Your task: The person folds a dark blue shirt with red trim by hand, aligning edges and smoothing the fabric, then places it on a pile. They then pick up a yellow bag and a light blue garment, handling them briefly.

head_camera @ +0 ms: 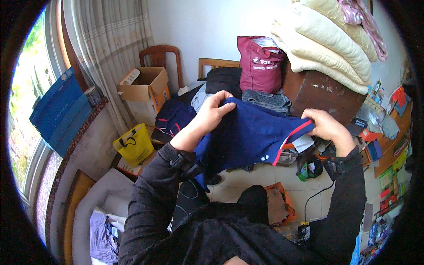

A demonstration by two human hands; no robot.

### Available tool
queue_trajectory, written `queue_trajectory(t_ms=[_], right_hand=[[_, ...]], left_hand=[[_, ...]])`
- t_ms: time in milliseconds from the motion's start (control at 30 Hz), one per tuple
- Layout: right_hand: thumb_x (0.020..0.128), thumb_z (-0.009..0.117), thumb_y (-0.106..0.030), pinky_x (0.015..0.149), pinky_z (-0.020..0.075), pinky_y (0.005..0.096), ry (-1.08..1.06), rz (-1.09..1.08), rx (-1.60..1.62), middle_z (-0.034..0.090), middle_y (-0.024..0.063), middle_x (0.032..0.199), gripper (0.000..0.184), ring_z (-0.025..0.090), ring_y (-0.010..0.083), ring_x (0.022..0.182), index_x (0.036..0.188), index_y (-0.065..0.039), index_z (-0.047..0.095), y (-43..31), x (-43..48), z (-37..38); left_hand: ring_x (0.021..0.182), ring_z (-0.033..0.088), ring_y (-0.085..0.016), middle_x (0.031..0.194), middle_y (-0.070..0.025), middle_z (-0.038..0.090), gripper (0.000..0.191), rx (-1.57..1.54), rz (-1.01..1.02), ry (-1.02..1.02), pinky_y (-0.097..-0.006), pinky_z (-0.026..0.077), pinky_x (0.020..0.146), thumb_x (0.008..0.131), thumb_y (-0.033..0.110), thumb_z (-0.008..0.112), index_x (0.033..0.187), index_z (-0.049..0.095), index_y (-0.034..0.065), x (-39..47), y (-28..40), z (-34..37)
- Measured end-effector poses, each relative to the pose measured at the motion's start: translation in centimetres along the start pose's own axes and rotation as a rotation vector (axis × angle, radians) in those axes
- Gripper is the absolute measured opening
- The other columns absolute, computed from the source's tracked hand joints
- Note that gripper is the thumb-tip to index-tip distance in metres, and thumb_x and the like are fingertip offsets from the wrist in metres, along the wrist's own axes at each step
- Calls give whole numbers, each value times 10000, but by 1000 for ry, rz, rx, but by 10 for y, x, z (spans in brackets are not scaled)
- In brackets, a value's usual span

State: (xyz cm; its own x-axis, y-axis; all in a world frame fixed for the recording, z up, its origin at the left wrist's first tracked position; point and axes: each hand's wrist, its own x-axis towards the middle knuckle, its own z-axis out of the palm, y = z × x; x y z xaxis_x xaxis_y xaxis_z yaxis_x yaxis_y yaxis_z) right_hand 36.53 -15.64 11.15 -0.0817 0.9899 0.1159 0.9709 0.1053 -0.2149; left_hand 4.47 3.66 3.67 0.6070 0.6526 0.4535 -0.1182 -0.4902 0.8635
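A navy blue knit garment [248, 132] with red and white trim hangs stretched between my two hands above the floor. My left hand [215, 107] pinches its upper edge between thumb and fingers. At the other side, my right hand [323, 124] grips the red-trimmed end, its fingertips partly hidden by the cloth. Two small white spots, perhaps buttons, show near the trim's lower end. Behind my left hand lies a pile of dark navy clothing [174, 116] with red and white stripes. Folded grey cloth [266, 100] sits just beyond the held garment.
A maroon bag [261, 68] stands behind, beside stacked cream quilts [331, 46] on a brown wooden chest [326, 94]. To the left are a cardboard box [142, 96] and a yellow bag [134, 145]. An orange container [288, 202] holding brown cloth rests on the tiled floor near my knees.
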Motion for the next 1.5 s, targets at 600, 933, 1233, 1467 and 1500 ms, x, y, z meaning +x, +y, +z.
queue_trajectory(t_ms=[600, 933, 1233, 1467, 1500], right_hand=[[874, 577, -5, 1025, 418, 372, 117, -311, 568, 579, 138, 1281, 195, 544, 243, 1188, 1068, -28, 590, -100, 40, 57], [833, 775, -228, 1003, 382, 334, 75, -232, 1225, 567, 14, 1151, 399, 505, 127, 1090, 1129, -47, 580, -99, 50, 93], [847, 761, -238, 965, 403, 288, -96, -236, 1232, 605, 7, 1082, 434, 537, 126, 1038, 1173, -16, 582, -95, 42, 101], [856, 748, -211, 944, 444, 304, -190, -216, 1369, 641, 5, 1078, 423, 573, 130, 1011, 1206, -24, 603, -97, 32, 128], [855, 748, -208, 942, 447, 306, -215, -209, 1368, 645, 5, 1070, 428, 576, 132, 1008, 1212, -22, 604, -96, 31, 131]], left_hand=[[906, 499, -82, 922, -4, 560, 132, 144, 186, -73, -251, 437, 829, 894, 23, 640, 999, 560, 15, -17, 42, 24], [905, 513, -109, 912, -19, 562, 168, 134, 227, -124, -265, 436, 835, 874, 5, 638, 1017, 550, 10, -20, 45, 27], [935, 535, -106, 930, -26, 584, 157, 87, 238, -260, -275, 447, 866, 888, 14, 639, 1019, 554, 4, -21, 46, 26], [949, 540, -102, 939, -26, 593, 160, 129, 237, -256, -277, 451, 871, 882, 17, 645, 1014, 557, 1, -22, 51, 21], [950, 540, -101, 938, -27, 593, 160, 127, 224, -250, -276, 450, 872, 880, 14, 644, 1014, 558, 1, -22, 51, 20]])
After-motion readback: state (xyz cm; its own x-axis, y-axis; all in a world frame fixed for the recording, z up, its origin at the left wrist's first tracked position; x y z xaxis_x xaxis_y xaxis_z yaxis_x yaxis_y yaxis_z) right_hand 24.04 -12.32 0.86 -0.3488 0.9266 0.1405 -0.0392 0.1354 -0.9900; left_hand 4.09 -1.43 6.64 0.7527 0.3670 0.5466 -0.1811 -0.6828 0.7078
